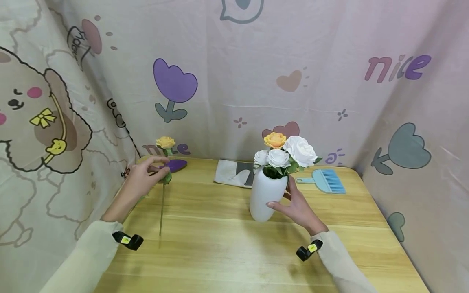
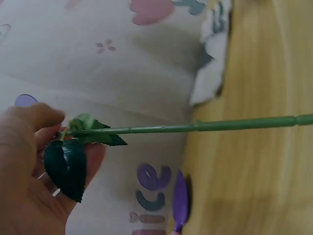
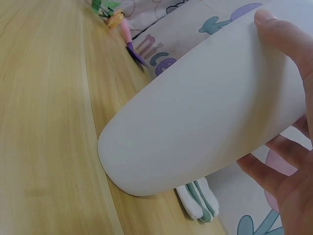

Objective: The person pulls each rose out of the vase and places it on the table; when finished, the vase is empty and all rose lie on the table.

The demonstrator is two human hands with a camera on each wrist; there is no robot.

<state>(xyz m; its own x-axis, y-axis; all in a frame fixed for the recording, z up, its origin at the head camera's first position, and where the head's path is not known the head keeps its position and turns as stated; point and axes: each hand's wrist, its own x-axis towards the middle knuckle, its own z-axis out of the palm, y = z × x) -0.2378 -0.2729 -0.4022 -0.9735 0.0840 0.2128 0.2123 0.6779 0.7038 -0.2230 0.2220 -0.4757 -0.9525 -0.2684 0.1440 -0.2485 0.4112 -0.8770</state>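
Note:
My left hand (image 1: 146,175) pinches a yellow rose (image 1: 165,142) by its green stem (image 2: 161,129), just below the bloom and beside the leaves (image 2: 66,169). The stem hangs down over the table at the left. My right hand (image 1: 298,207) grips a white vase (image 1: 266,197) from its right side, thumb across the front and fingers behind. The vase leans slightly, its base at the table. White roses (image 1: 300,151) and one orange rose (image 1: 275,140) stand in its mouth with green leaves.
Behind the vase lies a folded grey-and-white cloth (image 1: 231,173). A light blue brush (image 1: 327,181) lies to the right. A small trowel with a purple blade (image 1: 176,165) is at the back left. Near it, another orange flower (image 3: 116,19) lies on the table. Printed curtains surround the table.

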